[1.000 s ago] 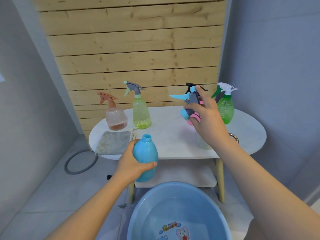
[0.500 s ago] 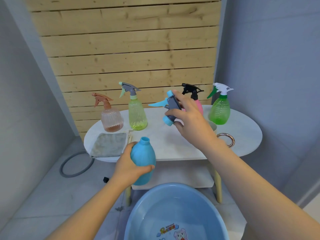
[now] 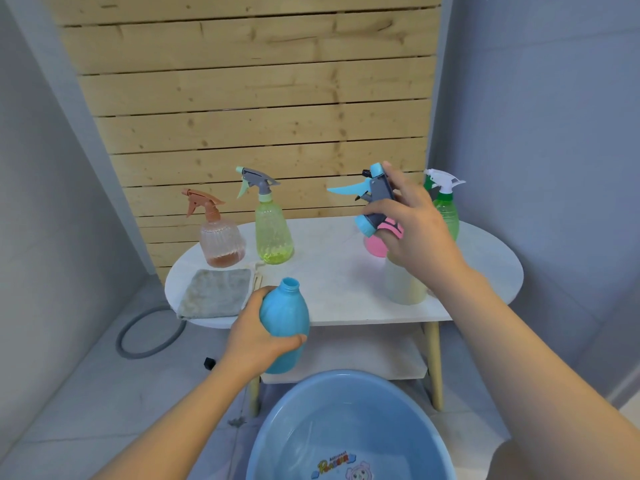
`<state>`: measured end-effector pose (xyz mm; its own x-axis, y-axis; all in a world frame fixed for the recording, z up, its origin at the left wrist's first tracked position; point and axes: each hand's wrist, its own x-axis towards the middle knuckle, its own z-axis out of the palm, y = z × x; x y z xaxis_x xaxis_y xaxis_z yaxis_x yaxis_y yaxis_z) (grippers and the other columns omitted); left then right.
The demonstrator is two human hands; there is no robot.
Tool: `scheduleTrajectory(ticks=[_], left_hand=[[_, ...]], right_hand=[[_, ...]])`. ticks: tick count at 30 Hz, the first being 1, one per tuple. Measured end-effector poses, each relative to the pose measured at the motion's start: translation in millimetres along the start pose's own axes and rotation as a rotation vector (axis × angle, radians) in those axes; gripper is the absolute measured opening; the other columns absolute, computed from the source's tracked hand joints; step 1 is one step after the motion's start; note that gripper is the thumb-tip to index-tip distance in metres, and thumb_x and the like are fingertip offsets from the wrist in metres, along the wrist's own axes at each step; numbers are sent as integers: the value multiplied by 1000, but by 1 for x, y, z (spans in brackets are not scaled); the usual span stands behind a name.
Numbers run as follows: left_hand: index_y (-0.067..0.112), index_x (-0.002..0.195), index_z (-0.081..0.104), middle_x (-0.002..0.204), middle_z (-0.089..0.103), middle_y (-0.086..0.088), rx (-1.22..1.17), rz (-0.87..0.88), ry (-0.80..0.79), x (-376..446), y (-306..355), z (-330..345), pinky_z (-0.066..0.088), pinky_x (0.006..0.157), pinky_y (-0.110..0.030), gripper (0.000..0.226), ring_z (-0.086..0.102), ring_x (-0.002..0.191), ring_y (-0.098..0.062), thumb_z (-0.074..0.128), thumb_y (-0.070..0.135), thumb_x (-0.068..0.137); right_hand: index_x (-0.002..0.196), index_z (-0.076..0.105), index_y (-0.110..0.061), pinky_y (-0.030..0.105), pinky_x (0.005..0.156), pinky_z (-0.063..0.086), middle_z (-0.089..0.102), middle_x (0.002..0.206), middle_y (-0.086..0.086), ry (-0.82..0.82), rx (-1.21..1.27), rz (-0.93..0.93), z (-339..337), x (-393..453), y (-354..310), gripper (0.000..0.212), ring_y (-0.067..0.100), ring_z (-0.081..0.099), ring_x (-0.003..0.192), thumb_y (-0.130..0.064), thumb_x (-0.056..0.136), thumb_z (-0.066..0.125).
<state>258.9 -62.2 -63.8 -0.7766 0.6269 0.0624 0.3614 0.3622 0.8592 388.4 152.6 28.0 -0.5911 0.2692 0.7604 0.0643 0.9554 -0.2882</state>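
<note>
**While its neck stands open, the blue bottle (image 3: 285, 327) wants its spray head (image 3: 375, 199)**

Since the left hand (image 3: 254, 337) wraps the bottle upright before the table (image 3: 339, 289) edge, near the basin (image 3: 311, 410), and the right hand (image 3: 415, 230) grips the spray head over the table, well apart, the join likely goes best with the collar lowered squarely onto the neck, then twisted

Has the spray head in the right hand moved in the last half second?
Yes: rightward. The spray head was left of the pink bottle; now it sits in front of it.
</note>
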Motion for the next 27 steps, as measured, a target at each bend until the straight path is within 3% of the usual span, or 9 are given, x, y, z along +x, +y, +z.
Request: scheduleTrajectory(ticks=[3, 8, 13, 16, 18, 21, 24, 27], left_hand=[[41, 121, 36, 114, 53, 9, -2, -4, -2, 1, 0, 1, 44, 73, -28, 79, 54, 101, -17, 86, 20, 63], [43, 118, 37, 112, 53, 9, 23, 21, -7, 0, 3, 4, 44, 72, -27, 78, 54, 100, -16, 85, 20, 62], [42, 116, 39, 109, 54, 14, 39, 60, -17, -1, 6, 11, 43, 68, -21, 77, 54, 98, -11, 86, 20, 59], [41, 117, 39, 106, 54, 18, 28, 66, -39, -2, 10, 14, 43, 69, -20, 79, 54, 96, -7, 86, 23, 56], [41, 118, 39, 107, 54, 17, 11, 54, -46, -2, 11, 16, 44, 72, -24, 80, 55, 97, -8, 86, 26, 55], [44, 115, 36, 104, 53, 21, 0, 56, -41, -4, 15, 17, 44, 70, -21, 77, 53, 93, -1, 86, 22, 60], [48, 108, 37, 101, 50, 27, -30, 50, -16, -5, 17, 18, 43, 69, -19, 73, 51, 91, 4, 86, 22, 61], [49, 103, 39, 102, 53, 24, -78, 51, 22, -3, 19, 18, 43, 67, -18, 69, 53, 94, 2, 86, 20, 61]], right_hand=[[98, 71, -9, 24, 100, 30, 34, 148, 14, -37, -2, -16, 2, -4, 0, 36, 32, 42, 127, 14, 70, 66], [91, 71, -7, 41, 94, 41, 40, 143, 21, -85, 13, -64, 12, -2, -9, 33, 40, 50, 116, 14, 66, 68], [93, 72, -13, 40, 74, 53, 41, 145, 9, -250, 29, -122, 35, -8, -32, 27, 31, 60, 103, 7, 76, 64], [106, 70, -18, 19, 79, 40, 38, 148, -2, -408, 118, -10, 38, -7, -44, 34, 20, 58, 95, 4, 83, 58], [113, 68, -19, 11, 74, 38, 46, 142, -5, -459, 229, 58, 38, -6, -49, 40, 19, 57, 88, 5, 83, 54], [120, 63, -20, 10, 75, 44, 56, 128, -10, -407, 422, 157, 39, -8, -52, 46, 14, 60, 93, 5, 82, 55], [130, 51, -28, 14, 76, 48, 57, 124, -11, -319, 488, 276, 44, -12, -55, 55, 1, 58, 81, -3, 82, 62], [138, 38, -25, 20, 82, 50, 56, 119, -10, -265, 673, 513, 50, -14, -58, 67, 1, 60, 84, -13, 81, 71]])
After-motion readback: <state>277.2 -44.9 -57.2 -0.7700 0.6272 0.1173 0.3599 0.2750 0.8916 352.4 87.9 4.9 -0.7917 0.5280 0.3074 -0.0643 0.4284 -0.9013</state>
